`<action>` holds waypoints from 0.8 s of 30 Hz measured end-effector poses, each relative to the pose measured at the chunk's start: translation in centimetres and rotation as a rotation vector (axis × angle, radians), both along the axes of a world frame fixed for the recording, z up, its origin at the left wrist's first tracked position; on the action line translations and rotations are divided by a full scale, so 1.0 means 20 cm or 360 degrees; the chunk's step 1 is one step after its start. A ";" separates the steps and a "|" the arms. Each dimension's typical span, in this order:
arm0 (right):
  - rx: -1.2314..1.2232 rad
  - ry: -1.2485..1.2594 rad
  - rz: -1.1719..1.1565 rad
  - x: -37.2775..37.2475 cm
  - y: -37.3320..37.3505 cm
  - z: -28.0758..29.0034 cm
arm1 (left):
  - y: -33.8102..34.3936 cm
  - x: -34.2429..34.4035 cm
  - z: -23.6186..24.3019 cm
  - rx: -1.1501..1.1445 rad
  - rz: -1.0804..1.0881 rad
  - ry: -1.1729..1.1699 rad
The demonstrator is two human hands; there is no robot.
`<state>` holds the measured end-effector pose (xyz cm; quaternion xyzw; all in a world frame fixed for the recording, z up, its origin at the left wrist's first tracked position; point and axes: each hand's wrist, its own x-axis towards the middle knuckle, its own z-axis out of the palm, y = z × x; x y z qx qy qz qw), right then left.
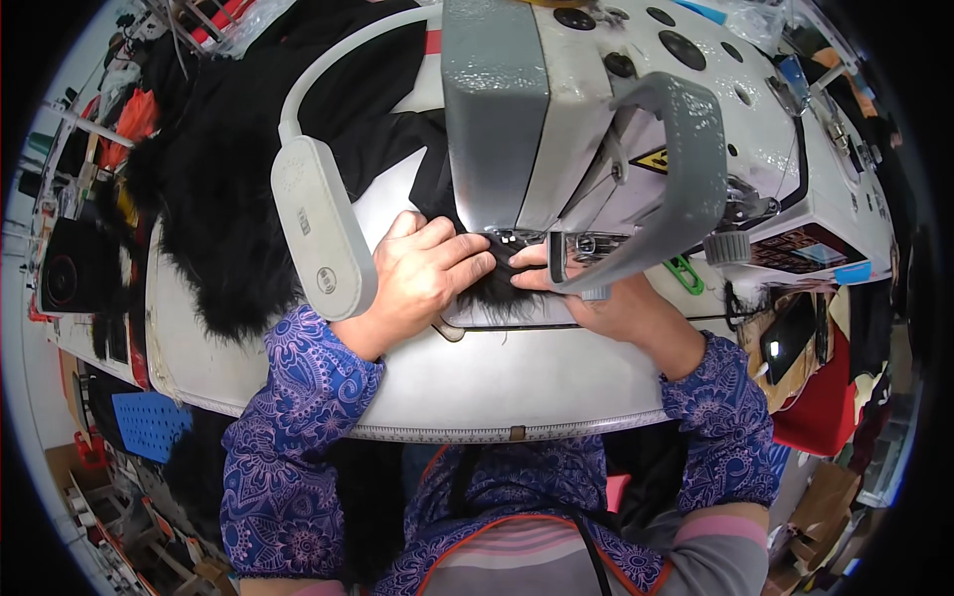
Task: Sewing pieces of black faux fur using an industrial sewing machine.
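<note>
Under the head of a white and grey sewing machine point(495, 119) lies black fabric with a furry edge point(502, 288). My left hand point(422, 273) grips this black furry fabric just left of the needle area, its fingers bent and close together. From the right, my right hand point(621, 313) reaches in behind the grey curved guard point(701, 179). Two of its fingertips show, pressed on the same fabric; its other fingers are hidden. The needle itself cannot be made out. A larger heap of black fur point(224, 219) spreads to the left.
A white lamp point(323, 228) on a bent neck hangs left of the machine. The white table point(517, 382) has a measuring tape along its front edge. A green clip-like tool point(686, 275) lies at right, near a dark phone point(790, 338). A blue perforated basket point(151, 422) stands lower left.
</note>
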<state>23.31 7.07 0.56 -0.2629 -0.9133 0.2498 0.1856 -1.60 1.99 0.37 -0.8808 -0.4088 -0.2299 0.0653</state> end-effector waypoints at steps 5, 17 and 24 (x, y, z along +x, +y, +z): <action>0.0059 -0.0183 0.0000 0.01 -0.02 0.04 | 0.01 -0.03 0.02 -0.0143 -0.0342 -0.0067; 0.0166 -0.0213 -0.0180 0.02 0.00 0.00 | -0.02 -0.01 0.03 -0.0380 -0.0047 -0.0074; 0.0156 -0.0208 -0.0204 0.00 -0.02 -0.01 | 0.00 0.00 0.04 -0.0266 -0.0163 0.0058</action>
